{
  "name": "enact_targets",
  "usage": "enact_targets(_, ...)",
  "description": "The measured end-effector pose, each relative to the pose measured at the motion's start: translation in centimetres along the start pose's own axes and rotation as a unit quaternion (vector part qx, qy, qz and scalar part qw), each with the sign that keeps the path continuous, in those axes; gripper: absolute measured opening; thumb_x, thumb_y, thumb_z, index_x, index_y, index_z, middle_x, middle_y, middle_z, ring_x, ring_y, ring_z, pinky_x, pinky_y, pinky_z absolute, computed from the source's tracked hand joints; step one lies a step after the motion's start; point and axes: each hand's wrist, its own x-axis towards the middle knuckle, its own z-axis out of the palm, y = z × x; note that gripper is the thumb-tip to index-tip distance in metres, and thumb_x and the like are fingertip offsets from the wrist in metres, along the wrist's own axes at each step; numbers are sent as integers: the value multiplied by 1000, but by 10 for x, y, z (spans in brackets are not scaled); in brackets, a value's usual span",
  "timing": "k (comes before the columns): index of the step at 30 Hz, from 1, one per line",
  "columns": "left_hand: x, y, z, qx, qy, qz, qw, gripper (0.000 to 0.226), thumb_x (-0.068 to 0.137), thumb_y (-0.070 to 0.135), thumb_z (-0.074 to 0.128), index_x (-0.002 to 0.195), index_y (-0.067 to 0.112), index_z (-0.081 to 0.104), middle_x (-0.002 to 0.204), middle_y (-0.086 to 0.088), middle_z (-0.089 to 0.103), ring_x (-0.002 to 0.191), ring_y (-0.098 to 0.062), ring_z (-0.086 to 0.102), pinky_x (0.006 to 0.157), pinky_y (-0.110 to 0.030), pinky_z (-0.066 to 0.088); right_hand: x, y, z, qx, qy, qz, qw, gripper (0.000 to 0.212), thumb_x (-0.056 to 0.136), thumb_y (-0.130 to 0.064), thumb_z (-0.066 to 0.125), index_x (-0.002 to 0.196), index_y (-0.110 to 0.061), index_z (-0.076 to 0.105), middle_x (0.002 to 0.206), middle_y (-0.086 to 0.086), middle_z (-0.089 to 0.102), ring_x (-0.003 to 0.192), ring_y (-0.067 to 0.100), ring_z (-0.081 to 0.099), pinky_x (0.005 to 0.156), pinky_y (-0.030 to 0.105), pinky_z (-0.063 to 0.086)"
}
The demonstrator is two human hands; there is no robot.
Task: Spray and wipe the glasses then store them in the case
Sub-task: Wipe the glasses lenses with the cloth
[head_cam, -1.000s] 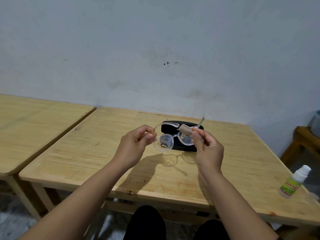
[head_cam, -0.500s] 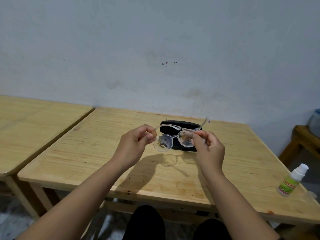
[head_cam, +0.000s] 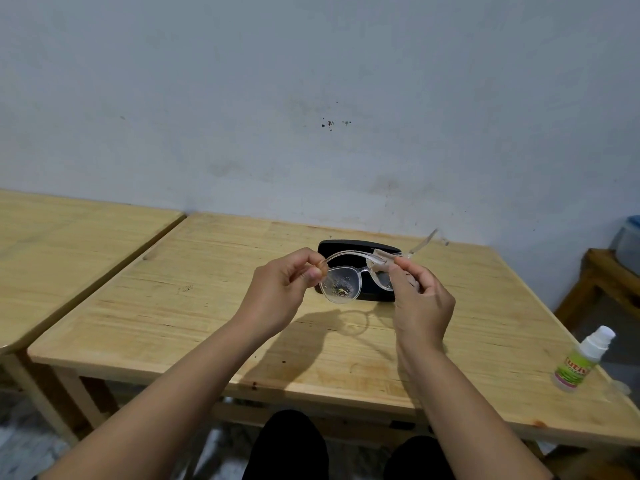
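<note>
I hold clear-framed glasses [head_cam: 341,284] in the air above the wooden table [head_cam: 194,306]. My left hand [head_cam: 280,292] pinches the frame's left corner. My right hand [head_cam: 420,299] presses a small beige cloth [head_cam: 381,261] onto the right lens, thumb in front and fingers behind. The left lens carries droplets and specks. One temple arm sticks out up and to the right. A black glasses case [head_cam: 356,245] lies shut on the table right behind the glasses. A small white spray bottle [head_cam: 581,362] with a green label stands at the table's right edge.
A second wooden table [head_cam: 62,244] stands to the left, with a narrow gap between the two. A grey wall [head_cam: 311,98] runs behind both. A wooden stool [head_cam: 609,282] with a blue-lidded container sits at the far right. My knees are under the front edge.
The glasses have tilted slightly, and the cloth in my right hand has slid across the top of the right lens toward the bridge. My left hand's pinch is the same.
</note>
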Motion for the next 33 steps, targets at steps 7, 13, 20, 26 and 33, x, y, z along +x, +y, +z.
enact_targets(7, 2, -2, 5, -1, -6, 13, 1000, 24, 90, 14, 56, 77, 33, 61, 90, -10, 71, 92, -36, 63, 88, -54, 50, 3, 2, 2, 15, 34, 1, 999, 13, 82, -15, 69, 77, -27, 70, 77, -7, 67, 69, 0, 59, 54, 2, 42)
enact_targets(13, 6, -2, -1, -12, 3, 13, 1000, 26, 90, 12, 57, 75, 34, 61, 92, -8, 73, 96, -25, 66, 91, -51, 49, 3, 0, 1, -33, -85, -1, 996, 17, 85, -19, 66, 79, -35, 70, 80, -10, 71, 80, 8, 67, 75, 22, 52)
enact_targets(20, 11, -7, -12, -9, -3, 5, 1000, 29, 92, 11, 54, 75, 33, 61, 94, -9, 73, 93, -15, 69, 94, -50, 49, 19, -8, -6, -103, -274, 16, 956, 20, 90, -5, 58, 91, -18, 72, 91, 5, 73, 78, 10, 71, 78, 20, 56)
enact_targets(26, 10, -7, -21, -8, -7, -13, 1000, 21, 92, 10, 53, 78, 23, 61, 95, -7, 73, 86, -6, 70, 95, -43, 50, 31, -13, -14, -187, -402, 4, 896, 24, 89, 1, 57, 79, -14, 72, 76, 1, 73, 72, 9, 69, 68, 16, 55)
enact_targets(33, 4, -7, -23, -1, -24, -22, 999, 23, 93, 11, 51, 75, 24, 59, 97, -4, 72, 87, -5, 70, 94, -38, 51, 32, -17, -22, -249, -389, -21, 887, 24, 89, -4, 58, 77, -19, 73, 85, 4, 75, 81, 12, 71, 80, 24, 55)
